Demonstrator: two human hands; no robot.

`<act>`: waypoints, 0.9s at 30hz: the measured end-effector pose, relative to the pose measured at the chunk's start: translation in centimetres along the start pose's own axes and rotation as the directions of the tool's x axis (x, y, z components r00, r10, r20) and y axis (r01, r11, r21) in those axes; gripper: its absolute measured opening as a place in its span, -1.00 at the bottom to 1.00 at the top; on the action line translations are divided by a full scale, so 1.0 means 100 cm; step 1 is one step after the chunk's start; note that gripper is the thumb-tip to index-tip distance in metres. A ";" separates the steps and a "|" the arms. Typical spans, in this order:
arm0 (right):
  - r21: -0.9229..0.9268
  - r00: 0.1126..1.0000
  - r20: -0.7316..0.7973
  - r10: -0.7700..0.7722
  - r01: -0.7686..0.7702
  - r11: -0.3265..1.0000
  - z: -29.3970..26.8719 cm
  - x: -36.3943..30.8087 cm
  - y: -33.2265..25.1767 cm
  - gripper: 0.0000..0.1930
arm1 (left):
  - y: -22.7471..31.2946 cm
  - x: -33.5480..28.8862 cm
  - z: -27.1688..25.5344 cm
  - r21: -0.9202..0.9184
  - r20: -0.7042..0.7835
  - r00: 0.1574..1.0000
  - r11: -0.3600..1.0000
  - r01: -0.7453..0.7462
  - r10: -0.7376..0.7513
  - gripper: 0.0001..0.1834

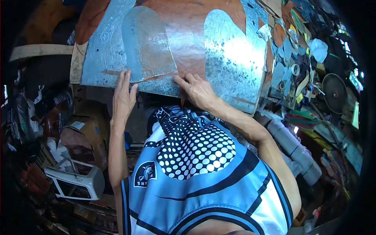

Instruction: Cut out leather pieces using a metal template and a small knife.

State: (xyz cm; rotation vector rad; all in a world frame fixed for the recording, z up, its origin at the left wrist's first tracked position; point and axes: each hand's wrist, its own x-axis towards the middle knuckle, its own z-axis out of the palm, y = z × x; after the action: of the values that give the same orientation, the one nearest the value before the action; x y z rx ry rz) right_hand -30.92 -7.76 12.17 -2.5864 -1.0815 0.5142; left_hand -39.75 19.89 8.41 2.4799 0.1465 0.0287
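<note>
A flat grey metal template (150, 43) with a rounded top and a straight lower edge lies on the metal-covered worktable (102, 70). My left hand (124, 94) rests at the template's lower left corner, fingers stretched out and pressing down. At the lower right corner, my right hand (197, 91) is closed, with thumb and fingers bent together. A thin brown leather strip (158, 76) runs along the template's lower edge to the right hand's fingers. Brown leather (188, 37) spreads over the table beside the template, and some of it hangs below the right hand.
A shiny, speckled metal surface (235, 58) fills the table's right side. Leather scraps (280, 68) and a tape roll (295, 69) lie farther right. Rolled grey material (293, 150) stands at lower right. A white plastic frame (76, 182) and a cardboard box (88, 131) sit at lower left.
</note>
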 end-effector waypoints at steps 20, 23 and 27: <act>0.735 0.907 0.138 0.399 -0.363 0.572 0.005 0.021 0.005 -0.58 | -0.030 0.054 0.021 -0.757 0.434 0.801 0.315 0.573 -0.413 -0.50; 0.629 0.851 -0.166 0.499 -0.298 0.718 0.025 0.037 0.037 -0.53 | -0.025 0.064 0.018 -0.642 0.454 0.779 0.447 0.623 -0.432 -0.66; 0.697 0.817 -0.013 0.577 -0.407 0.591 0.019 0.053 0.039 -0.47 | -0.021 0.059 0.009 -0.537 0.381 0.818 0.617 0.575 -0.432 -0.68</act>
State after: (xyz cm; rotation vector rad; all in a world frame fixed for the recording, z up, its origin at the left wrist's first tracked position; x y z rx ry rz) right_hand -25.82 -6.26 7.86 -2.1513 -0.0030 0.5578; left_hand -34.06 21.64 6.32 1.6619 0.6407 -0.3784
